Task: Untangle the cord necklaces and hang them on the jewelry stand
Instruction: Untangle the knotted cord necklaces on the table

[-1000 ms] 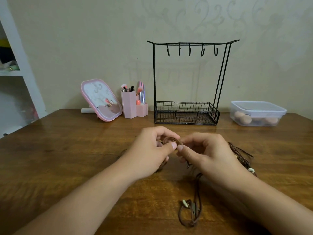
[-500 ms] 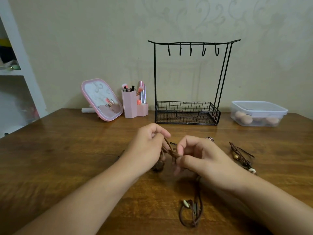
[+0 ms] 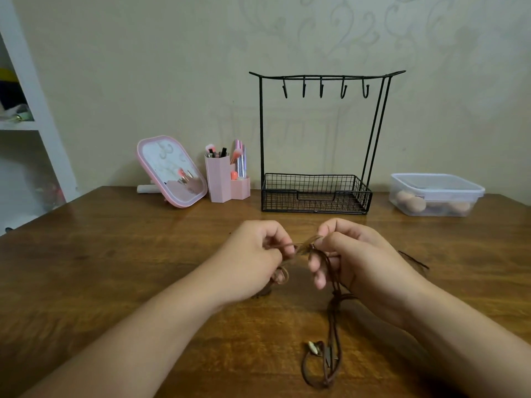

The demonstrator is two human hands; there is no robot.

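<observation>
A tangle of brown cord necklaces [image 3: 304,248] is stretched between my two hands above the wooden table [image 3: 115,254]. My left hand [image 3: 253,259] pinches one cord end. My right hand [image 3: 350,254] pinches the knotted part, and cords trail down from it to a loop with shell beads [image 3: 321,360] near the front edge. Another cord piece [image 3: 413,261] lies right of my right hand, mostly hidden. The black wire jewelry stand [image 3: 319,139] with bare hooks and a mesh basket base stands behind my hands.
A pink tilted mirror [image 3: 171,170] and a pink brush holder [image 3: 221,179] stand at the back left of the stand. A lidded clear plastic box [image 3: 436,193] sits at the back right. White shelving [image 3: 26,110] rises at the far left.
My hands have drawn apart and lifted a little, pulling the cords taut between them. My right hand turned, showing its fingers uncurling below the knot.
</observation>
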